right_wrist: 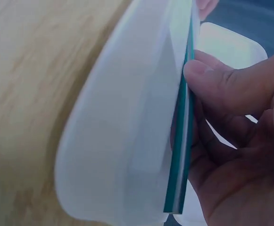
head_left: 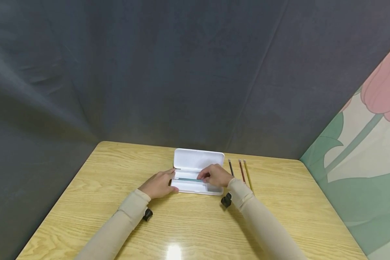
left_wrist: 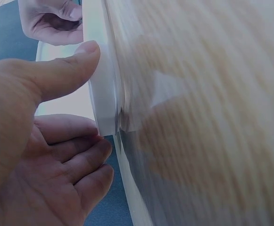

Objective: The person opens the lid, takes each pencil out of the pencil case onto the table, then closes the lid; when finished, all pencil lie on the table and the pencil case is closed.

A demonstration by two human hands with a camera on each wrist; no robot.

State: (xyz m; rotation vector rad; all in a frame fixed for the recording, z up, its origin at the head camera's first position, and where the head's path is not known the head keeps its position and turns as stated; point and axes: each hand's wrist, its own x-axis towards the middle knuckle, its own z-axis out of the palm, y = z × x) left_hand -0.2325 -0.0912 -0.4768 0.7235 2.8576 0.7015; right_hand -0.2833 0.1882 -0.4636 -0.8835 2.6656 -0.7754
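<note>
A white pencil case [head_left: 188, 186] lies on the table with its hinged lid [head_left: 198, 159] raised toward the back. My left hand [head_left: 159, 184] holds its left end, thumb on the front wall [left_wrist: 104, 94] and fingers around the end. Over the case's inside, my right hand [head_left: 217, 175] pinches a green pencil [right_wrist: 180, 150] between thumb and fingers. The pencil lies lengthwise along the case, and its near end is flat with a silvery stripe along the side. Whether it touches the case floor, I cannot tell.
To the right of the case, a black pencil [head_left: 231, 168], a red pencil [head_left: 242, 170] and a yellow pencil [head_left: 248, 177] lie side by side, partly behind my right forearm. A dark curtain [head_left: 182, 72] hangs behind the wooden table [head_left: 188, 224].
</note>
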